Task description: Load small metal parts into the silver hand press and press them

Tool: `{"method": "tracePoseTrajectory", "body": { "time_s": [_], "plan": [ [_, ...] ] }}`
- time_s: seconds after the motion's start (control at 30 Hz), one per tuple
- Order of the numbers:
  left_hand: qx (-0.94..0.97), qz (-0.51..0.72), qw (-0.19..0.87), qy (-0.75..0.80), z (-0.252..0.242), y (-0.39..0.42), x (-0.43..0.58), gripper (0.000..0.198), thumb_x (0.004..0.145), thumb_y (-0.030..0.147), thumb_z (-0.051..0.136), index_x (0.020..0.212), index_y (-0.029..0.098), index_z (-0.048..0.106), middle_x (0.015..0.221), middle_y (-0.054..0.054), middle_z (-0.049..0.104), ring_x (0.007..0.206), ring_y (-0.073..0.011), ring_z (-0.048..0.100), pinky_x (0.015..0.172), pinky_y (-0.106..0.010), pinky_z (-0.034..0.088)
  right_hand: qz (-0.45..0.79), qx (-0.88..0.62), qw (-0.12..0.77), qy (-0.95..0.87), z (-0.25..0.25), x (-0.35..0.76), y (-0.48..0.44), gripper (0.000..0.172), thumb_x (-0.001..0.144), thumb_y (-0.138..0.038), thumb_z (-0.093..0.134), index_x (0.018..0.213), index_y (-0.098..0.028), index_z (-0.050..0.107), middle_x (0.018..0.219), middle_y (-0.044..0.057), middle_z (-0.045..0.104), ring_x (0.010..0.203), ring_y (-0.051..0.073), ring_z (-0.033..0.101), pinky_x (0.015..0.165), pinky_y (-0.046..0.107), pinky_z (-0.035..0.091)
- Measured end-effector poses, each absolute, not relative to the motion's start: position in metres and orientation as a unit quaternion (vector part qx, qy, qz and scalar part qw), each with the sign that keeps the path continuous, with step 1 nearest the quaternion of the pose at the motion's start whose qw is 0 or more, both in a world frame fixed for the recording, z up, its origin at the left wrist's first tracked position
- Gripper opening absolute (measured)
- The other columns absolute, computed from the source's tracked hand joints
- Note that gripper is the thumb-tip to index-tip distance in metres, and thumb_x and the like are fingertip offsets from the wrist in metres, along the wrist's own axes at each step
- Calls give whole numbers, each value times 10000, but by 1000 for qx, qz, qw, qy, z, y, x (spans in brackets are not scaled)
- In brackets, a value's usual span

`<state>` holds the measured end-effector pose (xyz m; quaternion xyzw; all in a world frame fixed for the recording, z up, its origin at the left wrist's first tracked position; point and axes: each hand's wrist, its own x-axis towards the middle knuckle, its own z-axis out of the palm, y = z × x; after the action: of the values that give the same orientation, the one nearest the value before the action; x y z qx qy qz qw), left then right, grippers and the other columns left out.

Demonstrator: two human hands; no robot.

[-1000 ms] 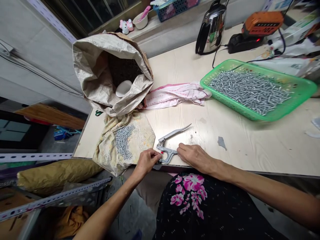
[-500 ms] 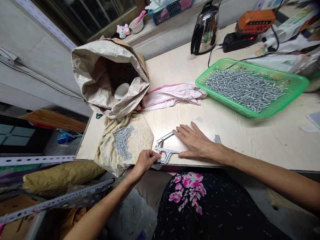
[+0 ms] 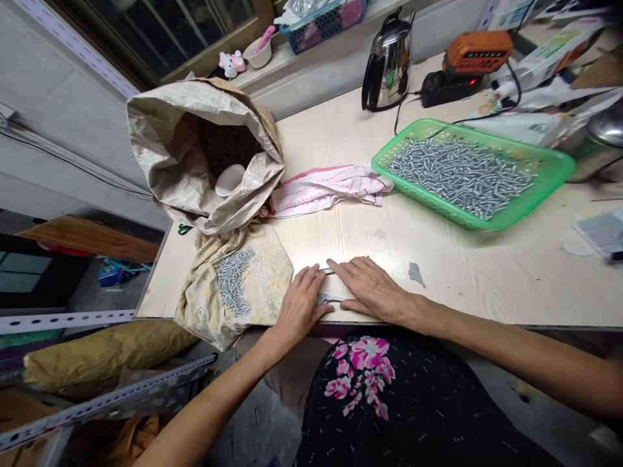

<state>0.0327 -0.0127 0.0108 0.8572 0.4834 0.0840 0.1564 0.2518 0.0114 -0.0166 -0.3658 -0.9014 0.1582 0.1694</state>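
Silver metal hand pliers (image 3: 329, 299) lie near the front edge of the table, largely covered by both hands. My left hand (image 3: 302, 303) curls over the jaw end, its fingertips at the upper handle and its thumb along the lower side. On the handle end, my right hand (image 3: 370, 289) has its fingers at the upper handle and its thumb on the lower one. Left of the hands, many small metal pins (image 3: 234, 280) are heaped on a patterned cloth (image 3: 267, 275). What sits in the jaws is hidden.
A green basket (image 3: 516, 219) full of similar metal pins stands right. Behind the hands lies a pink-white towel (image 3: 331, 189). A large open sack (image 3: 195, 107) with a white scoop (image 3: 230, 179) stands back left. A kettle (image 3: 389, 65) and an orange battery (image 3: 477, 52) stand behind.
My left hand has gone from pinching at the jaw end to covering it, with its fingers over the pliers. My right hand keeps its hold on the handles. The view has shifted slightly.
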Motion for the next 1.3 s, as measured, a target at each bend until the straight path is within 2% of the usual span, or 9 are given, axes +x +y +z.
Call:
{"method": "tracePoseTrajectory", "body": {
  "time_s": [0.1, 0.2, 0.5, 0.77, 0.93, 1.03, 1.1, 1.2, 1.3],
  "plan": [
    [891, 40, 185, 413, 8, 8, 42, 665, 861, 357, 656, 1433, 202, 354, 1405, -160, 479, 1254, -297, 465, 1042, -484, 415, 171, -390, 184, -886, -18, 258, 8, 805, 805, -415, 679, 1436, -117, 278, 1201, 174, 560, 1076, 311, 493, 909, 458, 420],
    [897, 5, 190, 400, 10, 20, 48, 702, 854, 391, 662, 1441, 191, 335, 1327, -156, 521, 1171, -294, 500, 996, -471, 442, 173, -421, 165, -875, -14, 262, 4, 613, 799, -433, 694, 1272, -127, 454, 1100, 159, 568, 1020, 313, 503, 854, 442, 446],
    [899, 3, 192, 394, 7, 25, 58, 275, 919, 324, 577, 1141, 163, 557, 1029, -93, 600, 983, -253, 507, 853, -395, 472, 120, -429, 115, -888, -3, 261, 5, 126, 894, -136, 509, 1004, -149, 570, 951, 110, 578, 892, 252, 492, 777, 383, 392],
    [886, 20, 152, 439, -4, 29, 65, 203, 968, 306, 490, 858, 175, 600, 841, -60, 582, 865, -221, 513, 769, -357, 464, 144, -381, 140, -902, -24, 263, 32, 211, 953, -108, 410, 812, -179, 551, 848, 49, 571, 800, 189, 474, 721, 323, 360],
    [873, 50, 108, 472, -11, 16, 66, 273, 950, 315, 524, 1144, 131, 581, 1101, -135, 639, 1053, -271, 558, 884, -422, 501, 144, -391, 133, -899, -13, 268, 37, 72, 903, -176, 560, 967, -156, 587, 947, 87, 571, 888, 226, 485, 742, 331, 396],
    [863, 102, 80, 489, -18, -7, 70, 464, 954, 284, 513, 1373, 104, 429, 1410, -195, 498, 1349, -315, 414, 1067, -486, 421, 163, -374, 124, -905, -7, 278, 46, 388, 818, -362, 708, 1099, -126, 582, 1023, 122, 564, 936, 257, 491, 782, 358, 419],
    [864, 116, 84, 482, -23, -26, 75, 511, 964, 299, 491, 1428, 121, 371, 1493, -188, 417, 1442, -311, 292, 1121, -506, 372, 170, -353, 122, -912, -9, 285, 56, 378, 848, -423, 668, 1089, -139, 599, 991, 111, 574, 906, 249, 496, 791, 367, 418],
    [870, 114, 109, 468, -28, -47, 84, 518, 969, 380, 472, 1428, 156, 387, 1503, -164, 419, 1456, -311, 267, 1147, -557, 319, 162, -355, 137, -910, -19, 290, 74, 178, 943, -299, 533, 972, -152, 628, 923, 95, 586, 896, 231, 499, 786, 347, 408],
    [868, 120, 130, 463, -29, -56, 87, 462, 974, 407, 453, 1365, 160, 465, 1475, -150, 463, 1443, -305, 302, 1163, -587, 270, 162, -353, 146, -910, -23, 287, 95, 170, 953, -214, 490, 858, -157, 619, 880, 86, 595, 885, 215, 506, 782, 326, 402]
  ]
}}
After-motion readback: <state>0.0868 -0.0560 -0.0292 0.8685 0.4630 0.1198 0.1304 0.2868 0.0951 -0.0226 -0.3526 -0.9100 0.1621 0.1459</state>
